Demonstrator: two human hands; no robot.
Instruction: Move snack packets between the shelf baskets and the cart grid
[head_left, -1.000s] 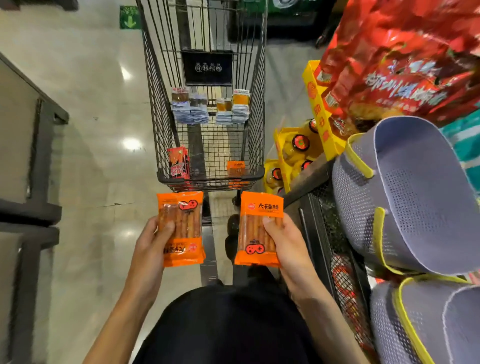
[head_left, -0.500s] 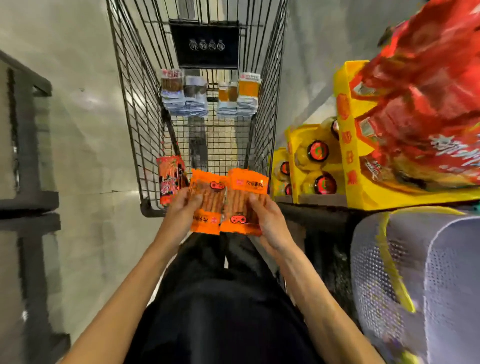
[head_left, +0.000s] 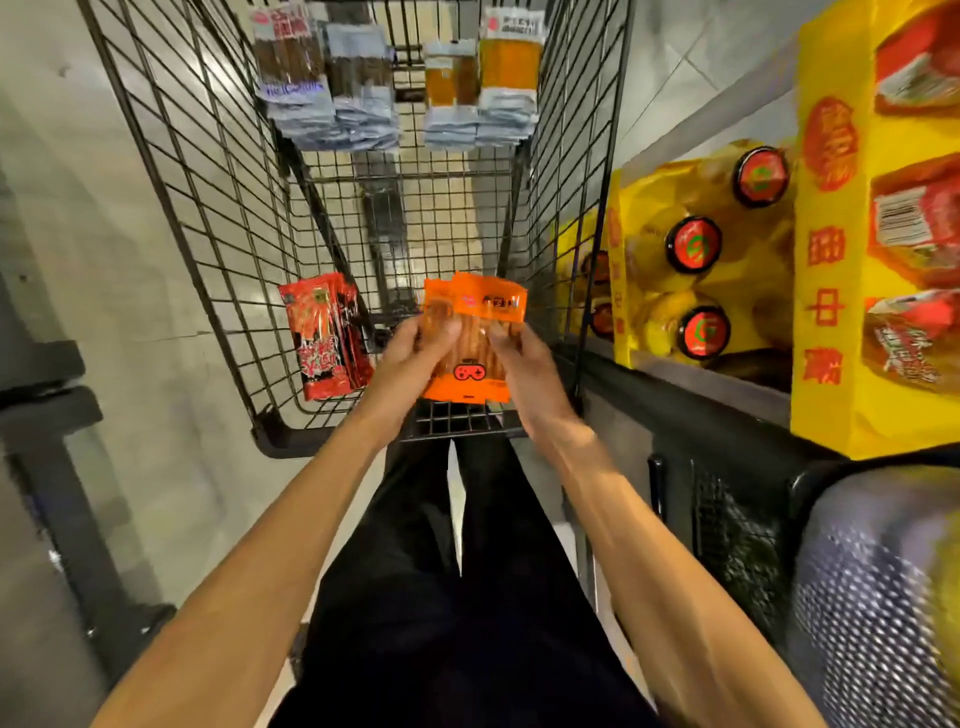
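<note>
**Orange packets held at the near end of the cart**

Nearest, at the right, a grey basket is seen, blurred. Two overlapped orange packets are held just inside the near end of the cart. The left edge is pinched by the left grip and the right edge by the right grip. Beside them, red packets are leaned on the left wall. Further packets are stacked at the far end.

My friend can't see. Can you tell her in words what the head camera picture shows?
The left hand and right hand hold overlapping orange snack packets at the near end of a wire shopping cart. Its near left corner holds red packets, and stacks of packets sit at the far end.
</note>
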